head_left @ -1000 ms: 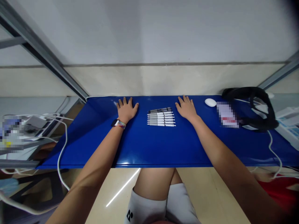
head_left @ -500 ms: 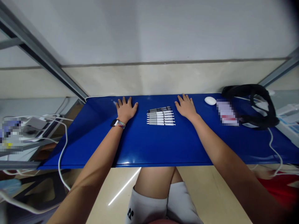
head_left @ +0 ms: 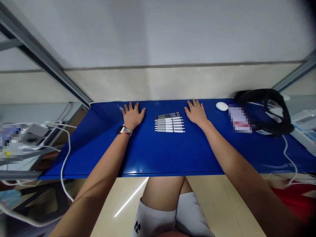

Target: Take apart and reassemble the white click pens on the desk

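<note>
Several pens (head_left: 169, 125) lie side by side in a stack of rows on the blue table (head_left: 158, 151). Most are white with grey grips; the farthest one or two look darker. My left hand (head_left: 132, 117) rests flat to the left of the pens, fingers spread, with a dark watch and a woven bracelet at the wrist. On the other side, my right hand (head_left: 196, 113) lies flat near the table's back edge, fingers apart. Neither hand touches a pen, and both hold nothing.
Right of my right hand are a white mouse-like object (head_left: 222, 106), a blurred-out packet (head_left: 239, 119) and a black padded strap loop (head_left: 266, 112). A white cable (head_left: 65, 161) hangs over the left edge. Metal posts (head_left: 71, 85) and a wall bound the table.
</note>
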{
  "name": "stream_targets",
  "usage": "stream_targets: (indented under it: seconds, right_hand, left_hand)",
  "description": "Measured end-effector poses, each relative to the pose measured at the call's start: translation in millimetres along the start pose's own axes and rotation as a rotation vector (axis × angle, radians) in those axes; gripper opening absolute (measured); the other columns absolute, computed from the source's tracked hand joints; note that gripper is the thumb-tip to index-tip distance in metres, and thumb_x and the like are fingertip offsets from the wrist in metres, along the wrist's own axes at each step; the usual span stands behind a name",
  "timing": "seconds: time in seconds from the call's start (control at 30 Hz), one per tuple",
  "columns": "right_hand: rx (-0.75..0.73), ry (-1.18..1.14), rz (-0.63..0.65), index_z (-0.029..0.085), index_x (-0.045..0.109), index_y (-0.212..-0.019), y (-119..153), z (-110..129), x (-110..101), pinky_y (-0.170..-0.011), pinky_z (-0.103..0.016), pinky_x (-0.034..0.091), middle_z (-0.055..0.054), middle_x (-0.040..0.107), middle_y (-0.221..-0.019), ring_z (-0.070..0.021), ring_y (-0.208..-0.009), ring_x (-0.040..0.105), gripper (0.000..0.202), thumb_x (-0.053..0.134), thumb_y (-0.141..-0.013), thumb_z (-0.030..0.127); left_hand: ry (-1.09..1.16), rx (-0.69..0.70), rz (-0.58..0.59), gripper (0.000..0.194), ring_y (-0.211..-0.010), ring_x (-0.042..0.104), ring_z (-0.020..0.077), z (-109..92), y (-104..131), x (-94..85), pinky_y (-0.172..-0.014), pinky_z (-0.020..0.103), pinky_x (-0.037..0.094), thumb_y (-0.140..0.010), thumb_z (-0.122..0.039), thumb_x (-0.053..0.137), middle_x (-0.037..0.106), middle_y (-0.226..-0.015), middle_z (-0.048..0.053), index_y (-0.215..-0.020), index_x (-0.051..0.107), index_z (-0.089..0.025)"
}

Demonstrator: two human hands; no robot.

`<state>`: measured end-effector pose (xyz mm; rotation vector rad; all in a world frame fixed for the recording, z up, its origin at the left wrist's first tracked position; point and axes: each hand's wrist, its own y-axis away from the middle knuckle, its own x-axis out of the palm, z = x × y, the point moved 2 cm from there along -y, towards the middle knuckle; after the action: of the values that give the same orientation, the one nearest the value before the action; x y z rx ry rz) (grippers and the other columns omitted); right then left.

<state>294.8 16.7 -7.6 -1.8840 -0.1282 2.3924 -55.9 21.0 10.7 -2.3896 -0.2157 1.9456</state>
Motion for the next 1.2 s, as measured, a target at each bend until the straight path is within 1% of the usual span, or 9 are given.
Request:
stream_targets:
  seconds: [0.2, 0.4, 0.57, 0.73, 0.9, 1.07, 1.2]
  right_hand:
    - [-0.006, -0.018, -0.023, 0.009, 0.042, -0.17, -1.6, -3.2, 3.9, -0.134, -0.067, 0.022, -0.023, 0.032, -0.18, -0.0436, -0.168, 0.026, 0.07, 0.034, -0.112, 0.048]
    - [-0.004, -0.023, -0.02, 0.009, 0.042, -0.17, -2.2, -3.6, 3.8, -0.134, -0.064, 0.021, -0.024, 0.032, -0.18, -0.0431, -0.169, 0.026, 0.071, 0.034, -0.112, 0.048]
    - [-0.006, -0.023, -0.025, 0.01, 0.043, -0.17, -2.2, -3.8, 3.7, -0.133, -0.066, 0.022, -0.023, 0.033, -0.179, -0.0433, -0.168, 0.026, 0.071, 0.033, -0.112, 0.05]
    - [-0.002, -0.008, -0.003, 0.008, 0.04, -0.171, -0.3, -1.5, 1.0, -0.135, -0.065, 0.02, -0.023, 0.03, -0.18, -0.043, -0.169, 0.025, 0.071, 0.033, -0.112, 0.047]
    - [0.002, 0.0, 0.002, 0.008, 0.04, -0.171, -0.2, -0.6, -0.1, -0.135, -0.065, 0.021, -0.023, 0.031, -0.18, -0.0429, -0.169, 0.025, 0.07, 0.033, -0.113, 0.047]
    - [-0.007, -0.017, -0.019, 0.007, 0.042, -0.17, -1.3, -2.5, 2.7, -0.134, -0.065, 0.021, -0.025, 0.032, -0.179, -0.0443, -0.168, 0.026, 0.07, 0.035, -0.112, 0.046]
    - [-0.013, -0.031, -0.033, 0.007, 0.044, -0.169, -2.2, -4.1, 4.9, -0.134, -0.066, 0.021, -0.025, 0.033, -0.179, -0.0449, -0.168, 0.027, 0.069, 0.036, -0.112, 0.046]
  left_hand:
    - [-0.012, -0.008, 0.004, 0.081, -0.168, 0.024, 0.0466, -1.0, 0.3, -1.5, -0.132, 0.069, 0.02, -0.105, -0.066, 0.029, 0.032, -0.18, 0.017, -0.172, 0.041, -0.021]
    - [-0.014, -0.005, 0.007, 0.083, -0.168, 0.024, 0.0473, 1.1, -2.3, 1.7, -0.132, 0.069, 0.02, -0.105, -0.067, 0.027, 0.032, -0.181, 0.018, -0.172, 0.04, -0.02]
    - [0.004, -0.001, 0.011, 0.085, -0.168, 0.022, 0.0485, 2.0, -3.5, 3.0, -0.132, 0.07, 0.018, -0.104, -0.068, 0.028, 0.03, -0.181, 0.02, -0.172, 0.039, -0.018]
    - [-0.005, -0.005, 0.013, 0.082, -0.168, 0.023, 0.0478, 0.7, -1.9, 1.0, -0.133, 0.07, 0.018, -0.105, -0.067, 0.028, 0.03, -0.181, 0.019, -0.172, 0.04, -0.02]
    - [-0.001, 0.001, 0.008, 0.082, -0.167, 0.023, 0.0488, 0.7, -1.7, 1.0, -0.132, 0.071, 0.019, -0.106, -0.066, 0.029, 0.031, -0.181, 0.019, -0.171, 0.041, -0.02]
    - [0.006, 0.003, -0.001, 0.082, -0.167, 0.024, 0.0499, 2.8, -4.4, 4.2, -0.132, 0.07, 0.019, -0.106, -0.066, 0.031, 0.032, -0.18, 0.021, -0.171, 0.041, -0.018]
    - [0.017, 0.006, -0.014, 0.081, -0.167, 0.024, 0.0505, 3.9, -5.8, 6.3, -0.132, 0.071, 0.019, -0.106, -0.066, 0.032, 0.033, -0.179, 0.02, -0.171, 0.042, -0.018]
